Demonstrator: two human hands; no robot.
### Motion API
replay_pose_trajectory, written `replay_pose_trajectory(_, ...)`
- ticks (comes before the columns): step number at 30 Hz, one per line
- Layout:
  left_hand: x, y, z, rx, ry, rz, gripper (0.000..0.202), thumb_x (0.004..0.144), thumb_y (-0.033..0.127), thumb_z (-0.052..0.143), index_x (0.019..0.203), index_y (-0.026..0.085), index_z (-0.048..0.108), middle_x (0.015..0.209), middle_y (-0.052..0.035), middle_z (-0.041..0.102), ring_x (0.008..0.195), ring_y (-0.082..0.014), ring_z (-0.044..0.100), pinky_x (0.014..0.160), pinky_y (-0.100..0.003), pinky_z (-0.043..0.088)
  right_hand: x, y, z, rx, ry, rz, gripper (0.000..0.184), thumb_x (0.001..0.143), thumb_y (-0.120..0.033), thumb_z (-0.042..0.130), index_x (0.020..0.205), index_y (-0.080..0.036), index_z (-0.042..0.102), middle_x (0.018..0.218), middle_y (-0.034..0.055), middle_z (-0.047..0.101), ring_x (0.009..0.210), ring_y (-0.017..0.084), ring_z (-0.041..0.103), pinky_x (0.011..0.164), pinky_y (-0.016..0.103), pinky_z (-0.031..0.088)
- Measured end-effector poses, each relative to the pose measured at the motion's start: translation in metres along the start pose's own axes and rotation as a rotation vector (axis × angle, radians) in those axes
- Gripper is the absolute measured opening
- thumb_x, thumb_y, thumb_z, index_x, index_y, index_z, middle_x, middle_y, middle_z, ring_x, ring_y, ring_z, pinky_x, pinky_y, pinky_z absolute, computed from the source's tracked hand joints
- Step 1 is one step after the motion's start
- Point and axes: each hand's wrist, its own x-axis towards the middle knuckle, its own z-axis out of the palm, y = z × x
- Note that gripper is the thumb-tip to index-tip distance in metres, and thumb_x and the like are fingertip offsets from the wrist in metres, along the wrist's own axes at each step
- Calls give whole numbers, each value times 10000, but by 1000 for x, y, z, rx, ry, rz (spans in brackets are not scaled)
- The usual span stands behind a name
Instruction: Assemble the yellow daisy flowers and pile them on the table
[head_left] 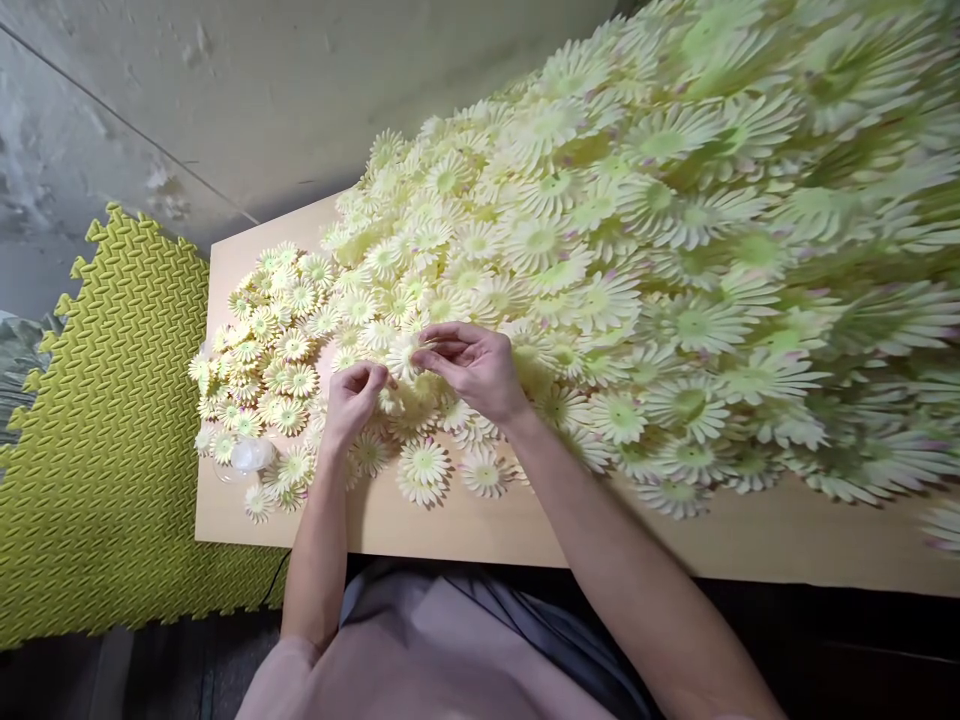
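My left hand (354, 392) and my right hand (474, 368) meet over a wooden table (465, 525), both with fingers pinched. Between them they hold a pale yellow artificial daisy (405, 357) with a greenish centre. The right hand's fingertips close on the flower from above; the left hand pinches it from the left side. A huge heap of the same daisies (675, 250) rises to the right and behind the hands. A flatter spread of daisies (270, 350) lies to the left of my left hand.
A small clear plastic piece (244, 457) lies among the flowers near the table's left front edge. A yellow-green foam mat (112, 430) covers the floor at left, beside a grey concrete floor (225, 90). My lap shows below the table edge.
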Motion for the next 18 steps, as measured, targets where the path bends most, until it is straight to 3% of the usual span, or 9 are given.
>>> replay_pose_trajectory(4,-1,2,-1,-146,-41,-30,327,689,425,796,842,157,688,730,-29,662,668,-101,598,628,-223,462,1,4,-2,-35,29,-34,296,612,-344,868,810,-192,709,745,18,738,656,153,705,634,284,618)
replay_pose_trajectory(8,0,2,0,-253,-92,-54,495,649,345,839,1103,222,686,919,-43,691,805,-113,634,708,-236,502,0,1,-1,-20,-51,-23,295,594,-360,876,771,-192,710,715,12,726,625,138,685,585,256,592)
replay_pose_trajectory(10,0,1,1,-279,-81,-39,467,615,294,863,1051,239,704,952,-33,690,823,-109,637,721,-239,507,-1,0,1,10,-106,12,311,579,-371,883,762,-186,713,706,16,728,621,134,685,586,247,589)
replay_pose_trajectory(14,1,-1,1,-255,24,46,231,643,275,844,798,192,695,820,-6,656,720,-82,612,679,-231,498,-1,1,4,19,-107,68,379,520,-431,895,724,-174,705,614,7,699,524,125,648,511,242,569)
replay_pose_trajectory(18,-1,4,-1,-225,6,64,258,695,291,811,920,234,698,749,13,612,666,-72,568,630,-216,467,-2,0,3,44,-119,82,386,516,-440,894,710,-174,693,601,6,699,498,119,639,487,233,557)
